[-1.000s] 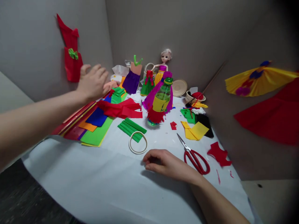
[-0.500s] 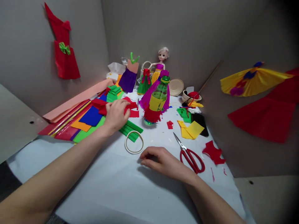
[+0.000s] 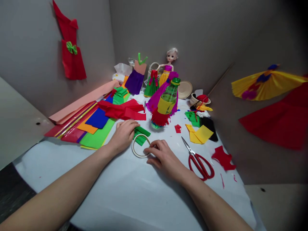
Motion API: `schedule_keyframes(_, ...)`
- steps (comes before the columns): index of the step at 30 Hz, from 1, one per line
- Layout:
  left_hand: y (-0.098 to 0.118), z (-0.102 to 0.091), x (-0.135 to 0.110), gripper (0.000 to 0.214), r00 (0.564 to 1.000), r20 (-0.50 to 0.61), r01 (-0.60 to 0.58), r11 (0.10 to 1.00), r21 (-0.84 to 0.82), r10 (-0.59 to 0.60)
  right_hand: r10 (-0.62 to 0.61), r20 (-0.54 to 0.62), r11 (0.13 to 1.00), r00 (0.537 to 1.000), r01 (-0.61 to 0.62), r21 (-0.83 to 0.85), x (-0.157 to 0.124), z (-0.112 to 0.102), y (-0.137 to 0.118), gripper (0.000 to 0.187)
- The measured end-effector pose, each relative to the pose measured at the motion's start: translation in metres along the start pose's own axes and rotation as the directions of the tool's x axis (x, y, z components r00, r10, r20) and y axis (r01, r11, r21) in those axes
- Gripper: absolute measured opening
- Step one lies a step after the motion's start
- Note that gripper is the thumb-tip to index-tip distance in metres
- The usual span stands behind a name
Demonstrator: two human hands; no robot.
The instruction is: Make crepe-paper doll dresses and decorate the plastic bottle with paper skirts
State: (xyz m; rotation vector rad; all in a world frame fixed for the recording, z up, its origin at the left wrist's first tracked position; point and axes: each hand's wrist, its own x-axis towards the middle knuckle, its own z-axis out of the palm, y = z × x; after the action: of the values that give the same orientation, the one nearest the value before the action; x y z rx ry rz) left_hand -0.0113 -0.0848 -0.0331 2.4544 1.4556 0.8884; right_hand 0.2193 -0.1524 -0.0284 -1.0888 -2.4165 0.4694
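Observed at the work table from the side. Since the preceding view, the left hand (image 3: pixel 124 136) has moved off the red crepe paper strips (image 3: pixel 122 110), which now lie loose and crumpled beside the stacked sheets. It has settled at the near end of the folded green crepe paper (image 3: pixel 143 131). Its fingers lie together and slightly bent, with the tips on or just against the green folds. No clamp is evident.

The right hand (image 3: pixel 163 157) has come forward from the bare white table covering (image 3: pixel 113 189) to the narrow pale ring of tape (image 3: pixel 139 156). Its fingers are curled together, with the tips at the ring's right edge. Whether they grip the ring or only touch it cannot be told from this view.

The ring lies flat on the covering, its far side over the end of the green folds, between the two hands. Both hands are now close together at this spot, a shift of the work toward the ring and the green paper.

Just beyond stands the bottle (image 3: pixel 168 99) with its yellow band and red fringe. The red-handled scissors (image 3: pixel 193 155) lie to the right of the right hand, well clear of it, and neither hand touches them.
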Motion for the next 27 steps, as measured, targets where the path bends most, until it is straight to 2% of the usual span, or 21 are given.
schedule_keyframes(3,0.006,0.0,-0.001,0.033,1.0,-0.004,-0.028,0.999,-0.041,0.028,-0.044,0.002,0.999,0.999,0.044,-0.031,0.001,0.004,-0.001,0.012)
schedule_keyframes(6,0.012,-0.001,-0.002,0.031,1.0,-0.013,-0.025,0.996,-0.081,0.024,-0.101,-0.025,0.994,0.995,0.1,-0.049,0.003,0.003,0.0,0.015)
schedule_keyframes(9,0.013,-0.003,-0.002,0.028,0.998,-0.057,0.014,0.986,-0.164,-0.024,-0.147,-0.066,0.988,0.987,0.143,-0.066,0.002,-0.002,-0.001,0.017)
schedule_keyframes(12,0.011,-0.004,0.0,0.024,0.987,-0.116,0.068,0.941,-0.33,-0.112,-0.192,-0.079,0.977,0.978,0.182,-0.114,0.001,-0.007,-0.002,0.019)
schedule_keyframes(14,0.012,-0.005,0.002,0.021,0.968,-0.076,0.163,0.828,-0.537,-0.24,-0.229,-0.088,0.964,0.969,0.214,-0.156,0.0,-0.01,-0.004,0.019)
schedule_keyframes(15,0.013,-0.006,0.003,0.021,0.95,-0.01,0.229,0.718,-0.658,-0.312,-0.248,-0.094,0.957,0.964,0.23,-0.176,-0.001,-0.01,-0.005,0.019)
schedule_keyframes(17,0.014,-0.009,0.003,0.026,0.896,0.22,0.377,0.4,-0.835,-0.385,-0.287,-0.105,0.942,0.952,0.261,-0.213,-0.002,-0.011,-0.006,0.02)
schedule_keyframes(19,0.015,-0.013,0.003,0.035,0.823,0.482,0.529,0.094,-0.843,-0.302,-0.316,-0.094,0.927,0.944,0.285,-0.244,-0.003,-0.011,-0.008,0.023)
schedule_keyframes(20,0.015,-0.016,0.002,0.037,0.783,0.58,0.595,-0.003,-0.804,-0.224,-0.324,-0.085,0.921,0.942,0.294,-0.256,-0.003,-0.011,-0.009,0.024)
schedule_keyframes(22,0.014,-0.024,0.001,0.033,0.728,0.681,0.676,-0.08,-0.732,-0.079,-0.326,-0.071,0.917,0.943,0.296,-0.268,-0.004,-0.01,-0.011,0.025)
schedule_keyframes(23,0.013,-0.028,0.0,0.029,0.726,0.687,0.683,-0.086,-0.726,-0.038,-0.316,-0.074,0.921,0.946,0.287,-0.264,-0.004,-0.009,-0.011,0.025)
schedule_keyframes(25,0.011,-0.037,0.001,0.028,0.762,0.647,0.644,-0.078,-0.761,-0.026,-0.274,-0.105,0.941,0.956,0.243,-0.236,-0.004,-0.008,-0.011,0.024)
schedule_keyframes(27,0.009,-0.048,0.004,0.031,0.825,0.555,0.552,-0.062,-0.832,-0.106,-0.215,-0.144,0.963,0.966,0.185,-0.196,-0.005,-0.006,-0.01,0.025)
